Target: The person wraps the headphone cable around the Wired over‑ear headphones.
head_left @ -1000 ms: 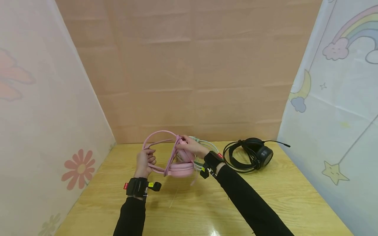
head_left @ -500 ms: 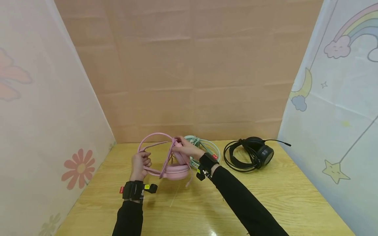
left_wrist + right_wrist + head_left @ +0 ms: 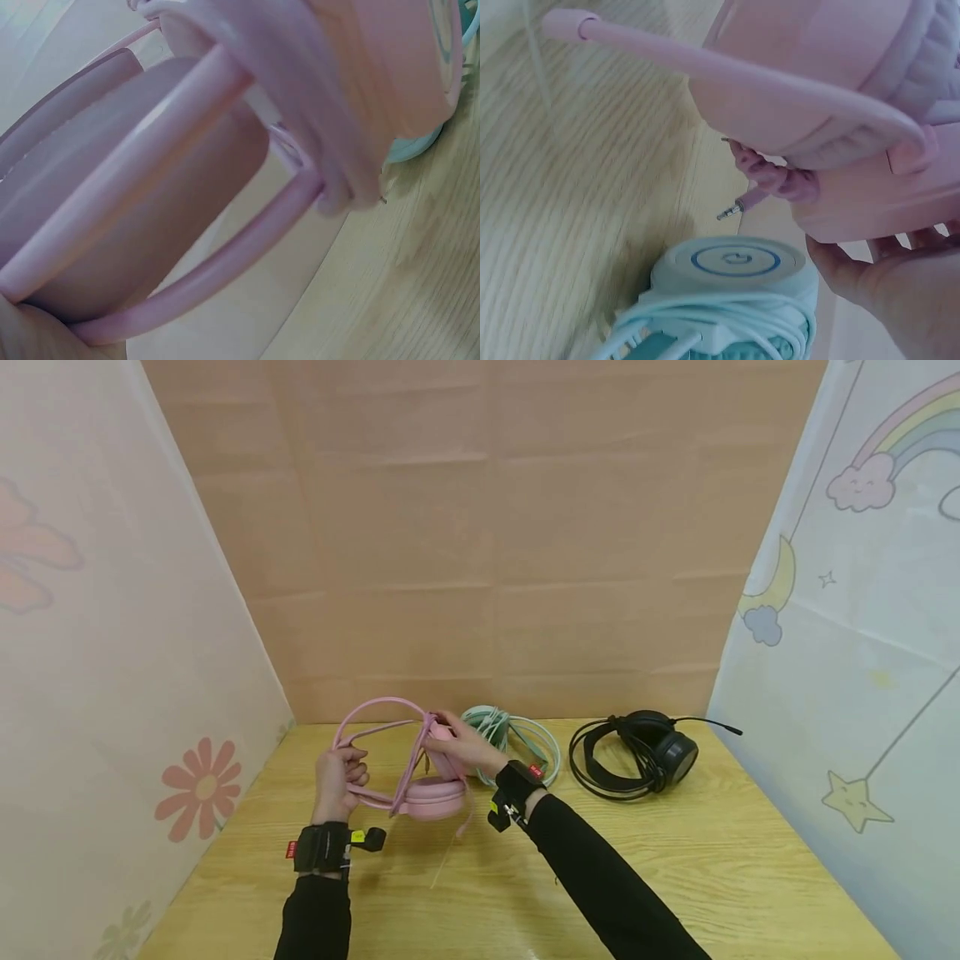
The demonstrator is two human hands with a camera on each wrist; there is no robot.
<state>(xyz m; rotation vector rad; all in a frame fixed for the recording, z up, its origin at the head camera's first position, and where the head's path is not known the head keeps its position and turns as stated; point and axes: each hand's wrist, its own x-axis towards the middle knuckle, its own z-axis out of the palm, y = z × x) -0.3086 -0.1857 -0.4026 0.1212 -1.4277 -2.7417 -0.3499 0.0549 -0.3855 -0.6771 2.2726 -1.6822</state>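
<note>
A pink headset [image 3: 433, 799] is held above the table between both hands. My left hand [image 3: 334, 783] grips its headband at the left, fingers curled round the band and the thin strands of cable. My right hand [image 3: 467, 749] holds the farther ear cup from above. In the left wrist view the padded headband [image 3: 142, 180] runs beside looped cable [image 3: 217, 274]. The right wrist view shows the microphone boom [image 3: 750, 81] sticking out, and a bare audio plug [image 3: 739, 206] below the cups. Part of the right hand's grip is hidden behind the cup.
Mint-green headphones [image 3: 735, 266] with a bundled cable lie on the wooden table [image 3: 675, 860], just behind my right hand. Farther right lies a black headset [image 3: 672, 752] with coiled cable. A brown back wall [image 3: 487, 568] and printed side walls enclose the table.
Both hands have moved left with the pink headset. The mint-green headphones, mostly covered before, now show more fully. The black headset has stayed put.
</note>
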